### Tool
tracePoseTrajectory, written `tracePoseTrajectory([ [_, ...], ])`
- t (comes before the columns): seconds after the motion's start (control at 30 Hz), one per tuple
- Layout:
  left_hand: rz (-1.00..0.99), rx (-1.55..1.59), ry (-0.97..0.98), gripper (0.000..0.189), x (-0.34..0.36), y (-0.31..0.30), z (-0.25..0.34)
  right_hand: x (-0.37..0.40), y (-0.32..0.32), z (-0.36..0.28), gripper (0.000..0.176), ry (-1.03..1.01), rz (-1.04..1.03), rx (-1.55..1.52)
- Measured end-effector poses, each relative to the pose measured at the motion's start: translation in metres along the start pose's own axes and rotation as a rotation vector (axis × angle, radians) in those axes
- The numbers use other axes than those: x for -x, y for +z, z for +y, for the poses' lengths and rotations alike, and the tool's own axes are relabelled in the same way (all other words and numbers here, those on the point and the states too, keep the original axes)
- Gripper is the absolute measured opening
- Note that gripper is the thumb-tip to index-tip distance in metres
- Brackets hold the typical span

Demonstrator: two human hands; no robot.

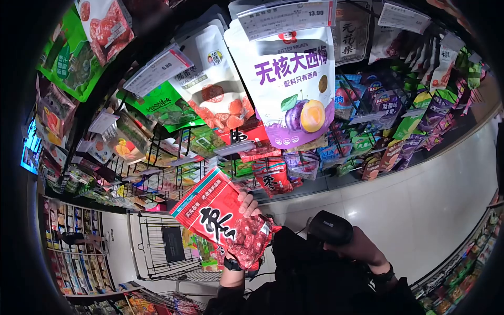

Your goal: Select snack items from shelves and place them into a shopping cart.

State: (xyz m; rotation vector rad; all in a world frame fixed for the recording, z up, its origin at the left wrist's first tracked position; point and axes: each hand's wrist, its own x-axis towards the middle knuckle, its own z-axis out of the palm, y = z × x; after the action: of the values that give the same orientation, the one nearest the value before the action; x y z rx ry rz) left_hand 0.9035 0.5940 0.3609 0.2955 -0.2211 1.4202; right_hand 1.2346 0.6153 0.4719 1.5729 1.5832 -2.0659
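Observation:
My left hand [248, 204] grips a red bag of dried dates [212, 212]; its fingertips show over the bag's upper right edge, and the rest of the hand is behind the bag. The bag is tilted, with its printed front and the dark red dates facing the camera. On the right, my right hand [359, 248] is closed around a rounded black device [331, 227], its fingers partly hidden beneath it. Similar red date bags [272, 177] hang on the lower rack just above the held bag.
A large white pouch of prunes [294, 89] hangs close in front, beside a date pouch [212, 79]. Price tags [159, 69] stick out from the rack. A wire shopping cart [163, 244] with packages inside stands at the lower left. More stocked shelves [79, 252] line the far left.

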Motion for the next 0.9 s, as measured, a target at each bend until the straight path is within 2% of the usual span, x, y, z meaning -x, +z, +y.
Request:
tracePoseTrajectory([
  [0.07, 0.149, 0.008, 0.092, 0.016, -0.004, 0.038, -0.02, 0.011, 0.001, -0.015, 0.042, -0.066, -0.055, -0.019],
  [0.17, 0.017, 0.041, 0.065, 0.016, -0.011, 0.042, -0.027, 0.021, 0.003, -0.022, 0.045, -0.19, -0.157, 0.015],
  [0.3, 0.057, -0.042, 0.1, 0.014, -0.014, 0.055, -0.033, 0.024, 0.01, -0.013, 0.043, -0.503, -0.224, 0.032],
  [0.43, 0.188, -0.067, 0.169, 0.014, -0.012, 0.071, -0.039, 0.027, 0.012, -0.01, 0.038, -0.486, -0.234, 0.098],
  [0.7, 0.092, -0.066, 0.122, 0.013, -0.007, 0.055, -0.035, 0.029, 0.01, -0.009, 0.039, -0.509, -0.272, 0.123],
  [0.83, 0.063, -0.124, 0.123, 0.014, 0.003, 0.038, -0.019, 0.027, 0.012, -0.011, 0.041, -0.509, -0.207, 0.111],
  [0.9, 0.209, -0.222, 0.189, 0.016, 0.027, 0.025, 0.002, 0.023, 0.013, -0.009, 0.042, -0.533, -0.133, 0.098],
])
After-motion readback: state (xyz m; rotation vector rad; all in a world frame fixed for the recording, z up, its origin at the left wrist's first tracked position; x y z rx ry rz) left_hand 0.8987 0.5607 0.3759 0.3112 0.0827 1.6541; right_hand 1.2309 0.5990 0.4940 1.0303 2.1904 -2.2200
